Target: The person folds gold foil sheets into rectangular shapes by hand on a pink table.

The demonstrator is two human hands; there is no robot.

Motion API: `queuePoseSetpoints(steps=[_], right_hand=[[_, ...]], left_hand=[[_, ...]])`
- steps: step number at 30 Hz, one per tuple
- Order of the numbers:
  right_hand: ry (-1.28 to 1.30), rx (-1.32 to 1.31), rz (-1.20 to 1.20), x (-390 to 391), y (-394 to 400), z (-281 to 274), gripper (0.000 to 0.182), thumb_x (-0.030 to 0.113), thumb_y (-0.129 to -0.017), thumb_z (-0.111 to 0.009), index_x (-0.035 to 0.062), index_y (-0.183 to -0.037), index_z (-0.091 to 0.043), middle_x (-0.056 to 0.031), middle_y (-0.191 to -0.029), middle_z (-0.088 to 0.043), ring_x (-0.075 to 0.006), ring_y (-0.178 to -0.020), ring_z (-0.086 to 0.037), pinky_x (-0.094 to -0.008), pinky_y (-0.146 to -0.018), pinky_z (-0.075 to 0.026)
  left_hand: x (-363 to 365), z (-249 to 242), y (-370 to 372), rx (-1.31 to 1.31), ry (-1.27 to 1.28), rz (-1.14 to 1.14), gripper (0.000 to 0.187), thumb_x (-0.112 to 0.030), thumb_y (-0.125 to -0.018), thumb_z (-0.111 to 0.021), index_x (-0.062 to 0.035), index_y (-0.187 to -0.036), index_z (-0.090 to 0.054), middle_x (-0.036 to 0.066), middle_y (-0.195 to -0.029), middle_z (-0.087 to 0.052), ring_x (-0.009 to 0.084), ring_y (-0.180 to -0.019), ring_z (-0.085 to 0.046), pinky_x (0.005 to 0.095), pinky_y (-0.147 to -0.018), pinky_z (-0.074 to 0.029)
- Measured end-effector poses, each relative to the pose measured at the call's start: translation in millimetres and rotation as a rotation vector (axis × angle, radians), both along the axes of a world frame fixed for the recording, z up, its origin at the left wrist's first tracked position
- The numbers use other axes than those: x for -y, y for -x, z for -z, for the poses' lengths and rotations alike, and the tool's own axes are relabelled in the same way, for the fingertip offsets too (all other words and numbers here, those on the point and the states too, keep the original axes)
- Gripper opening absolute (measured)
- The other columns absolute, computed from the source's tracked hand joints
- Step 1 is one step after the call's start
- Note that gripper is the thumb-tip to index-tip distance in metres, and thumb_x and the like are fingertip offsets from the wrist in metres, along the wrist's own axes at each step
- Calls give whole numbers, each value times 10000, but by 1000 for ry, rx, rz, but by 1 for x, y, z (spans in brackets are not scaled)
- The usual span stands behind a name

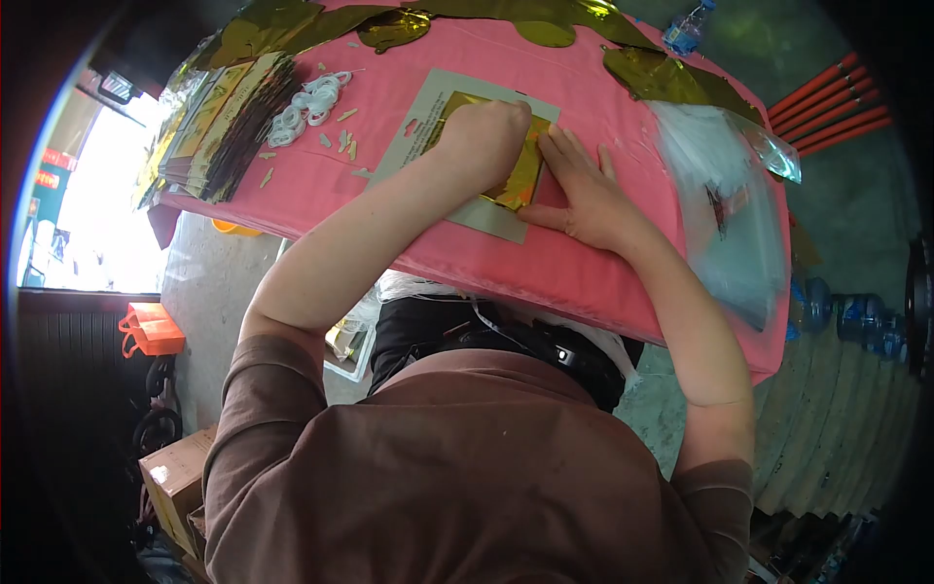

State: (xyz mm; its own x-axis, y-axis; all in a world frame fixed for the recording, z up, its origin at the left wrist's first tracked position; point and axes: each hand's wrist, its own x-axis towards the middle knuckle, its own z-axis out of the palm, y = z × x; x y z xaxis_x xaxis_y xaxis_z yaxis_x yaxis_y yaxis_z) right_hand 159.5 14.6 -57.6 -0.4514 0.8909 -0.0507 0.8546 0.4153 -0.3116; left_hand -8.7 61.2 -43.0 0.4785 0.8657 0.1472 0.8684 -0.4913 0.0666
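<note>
A grey card (pixel 401 148) with a red-showing hanging slot lies flat on the pink-covered table (pixel 623 282). On the card rests a folded piece of shiny gold foil (pixel 526 173). My left hand (pixel 486 139) is closed in a fist on top of the foil; whatever its fingers hold, if anything, is hidden. Spread fingers of my right hand (pixel 589 200) touch the card and the foil's right edge, with the thumb pointing left near the lower corner.
Stacked packaged cards (pixel 224 127), coiled white ribbon (pixel 309 105) and small pale clips (pixel 347 141) lie at left. Gold foil balloons (pixel 647 73) line the far edge. Clear plastic bags (pixel 725 214) lie at right. A water bottle (pixel 688 29) stands beyond the table.
</note>
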Motion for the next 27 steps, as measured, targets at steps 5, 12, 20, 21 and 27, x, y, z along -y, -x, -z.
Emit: queuePoseSetpoints(steps=[5, 12, 20, 21, 27], right_hand=[[7, -27, -16, -5, 16, -2, 945, 512, -750, -634, 42, -1427, -171, -189, -1479, -157, -291, -1388, -111, -510, -1097, -33], [-16, -1, -35, -17, 37, 6, 967, 542, -749, -624, 44, -1431, -151, -187, -1481, -154, -335, -1381, -110, -532, -1089, -59], [-95, -302, -92, -29, 12, 14, 698, 405, -823, -609, 32, -1355, -355, -184, -1376, -380, -313, -1314, -310, -458, -1072, -213], [92, -504, -2, -29, 5, 1, 562, 317, -831, -608, 17, -1276, -442, -167, -1297, -459, -294, -1237, -400, -415, -1025, -289], [-331, -447, 19, -18, -19, 1, 259, 123, -796, -619, -1, -1024, -605, -125, -1074, -604, -260, -1024, -560, -339, -887, -426]], left_hand=[[0, 5, 2, 78, -34, 10, 154, -74, -732, -608, -3, -860, -561, 163, -780, -650, 293, -760, -660, 356, -626, -534], [-10, 17, 9, 151, -111, 25, 151, -158, -836, -523, -12, -800, -522, 174, -680, -613, 319, -638, -636, 387, -554, -518], [-5, 13, 28, 243, -58, 85, 151, -173, -811, -540, -27, -832, -572, 151, -767, -640, 326, -713, -634, 427, -627, -509], [-5, 14, 31, 242, -60, 83, 151, -173, -811, -540, -27, -832, -572, 151, -767, -640, 326, -713, -634, 427, -627, -509], [3, 12, 31, 448, 27, 511, 129, -169, -793, -608, -58, -854, -634, 125, -789, -607, 315, -731, -590, 380, -646, -470]])
